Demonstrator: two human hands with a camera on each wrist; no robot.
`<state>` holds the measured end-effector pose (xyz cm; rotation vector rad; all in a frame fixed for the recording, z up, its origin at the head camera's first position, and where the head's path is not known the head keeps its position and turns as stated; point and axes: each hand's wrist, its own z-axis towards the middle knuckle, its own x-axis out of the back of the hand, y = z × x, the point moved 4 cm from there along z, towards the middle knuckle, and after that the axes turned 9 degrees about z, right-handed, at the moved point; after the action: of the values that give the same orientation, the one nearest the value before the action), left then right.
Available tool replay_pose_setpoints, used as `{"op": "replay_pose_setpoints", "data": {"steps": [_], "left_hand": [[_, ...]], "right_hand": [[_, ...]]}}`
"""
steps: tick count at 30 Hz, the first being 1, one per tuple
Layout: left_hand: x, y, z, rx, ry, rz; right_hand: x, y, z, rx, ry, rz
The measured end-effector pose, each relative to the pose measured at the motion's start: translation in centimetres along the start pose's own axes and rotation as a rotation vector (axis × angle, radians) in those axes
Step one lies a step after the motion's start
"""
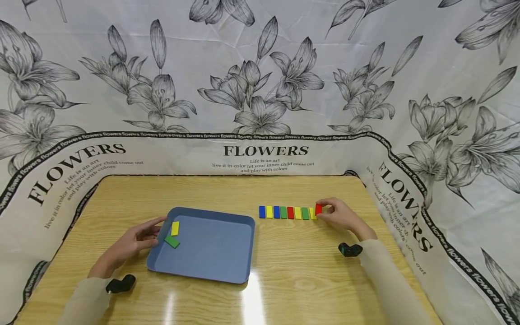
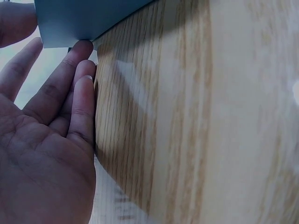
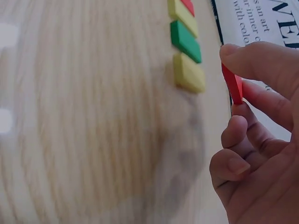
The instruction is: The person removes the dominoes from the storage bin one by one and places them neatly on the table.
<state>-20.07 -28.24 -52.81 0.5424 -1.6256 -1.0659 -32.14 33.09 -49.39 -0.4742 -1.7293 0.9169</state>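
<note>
My right hand [image 1: 339, 215] pinches a red rectangular block [image 1: 318, 209] between thumb and fingertips at the right end of a row of coloured blocks. In the right wrist view that red block [image 3: 232, 84] is tilted and held off the table, apart from the nearest yellow block [image 3: 188, 73]. A blue-grey tray [image 1: 203, 270] lies left of the row, with a yellow block [image 1: 175, 228] and a green block [image 1: 172, 242] in its left part. Against the tray's left side rests my left hand [image 1: 129, 243]; its fingers are fairly straight and touch the tray wall [image 2: 70, 28].
The row of several flat blocks runs from a blue one [image 1: 262, 211] through green [image 1: 283, 212] and red [image 1: 290, 212] ones on the wooden table [image 1: 304, 280]. Flower-printed cloth [image 1: 260, 155] encloses the table's back and sides.
</note>
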Motion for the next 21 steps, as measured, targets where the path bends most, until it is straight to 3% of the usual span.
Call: {"op": "replay_pose_setpoints", "data": {"steps": [9, 21], "left_hand": [[0.1, -0.4, 0.2, 0.019, 0.009, 0.008], [0.0, -0.7, 0.2, 0.018, 0.007, 0.007]], "right_hand": [[0.0, 2.3, -0.2, -0.014, -0.008, -0.002], [-0.2, 2.6, 0.5, 0.043, -0.030, -0.059]]}}
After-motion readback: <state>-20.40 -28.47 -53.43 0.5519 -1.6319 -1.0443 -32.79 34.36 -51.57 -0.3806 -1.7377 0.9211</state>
